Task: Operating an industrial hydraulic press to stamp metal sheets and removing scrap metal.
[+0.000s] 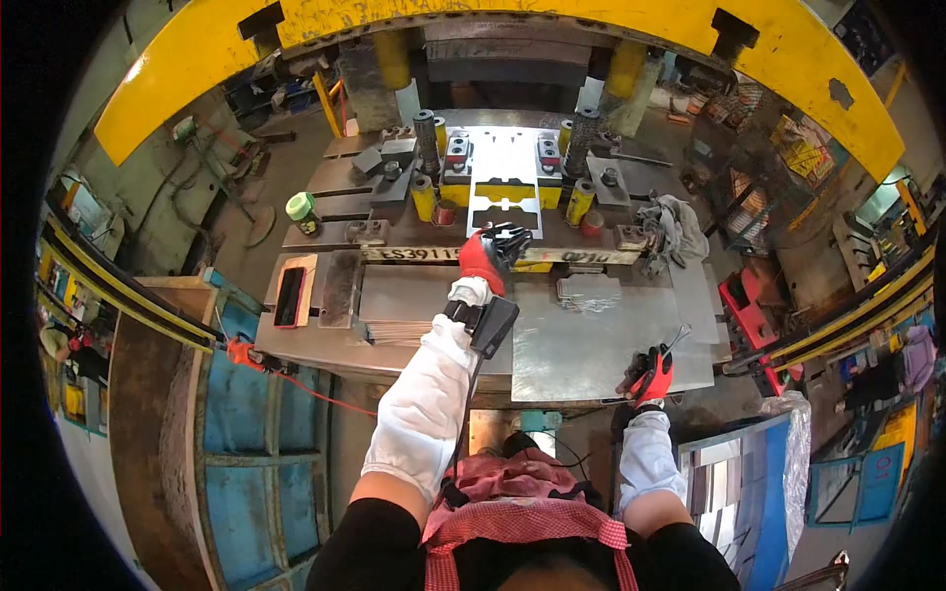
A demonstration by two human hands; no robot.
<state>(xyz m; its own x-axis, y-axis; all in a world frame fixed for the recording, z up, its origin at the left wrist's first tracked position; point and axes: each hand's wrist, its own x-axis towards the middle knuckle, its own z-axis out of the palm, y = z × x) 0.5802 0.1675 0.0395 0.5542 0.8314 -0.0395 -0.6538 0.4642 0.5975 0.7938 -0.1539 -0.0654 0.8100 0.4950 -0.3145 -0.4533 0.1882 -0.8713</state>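
Note:
My left hand, in a red and black glove, reaches to the front of the press die. Its fingers close on the near end of a shiny metal strip. The strip has cut-out openings and runs back into the die between guide posts; the thumb's grip is partly hidden. Low on the right, my right hand is closed around a thin wire-like metal tool, its tip pointing up and away. That hand is at the near edge of a flat metal sheet on the table.
A stack of metal blanks lies left of the sheet, with a phone farther left. Small cut pieces rest on the sheet's far part. Grey rag and green-lidded jar flank the die. The yellow press frame arches above.

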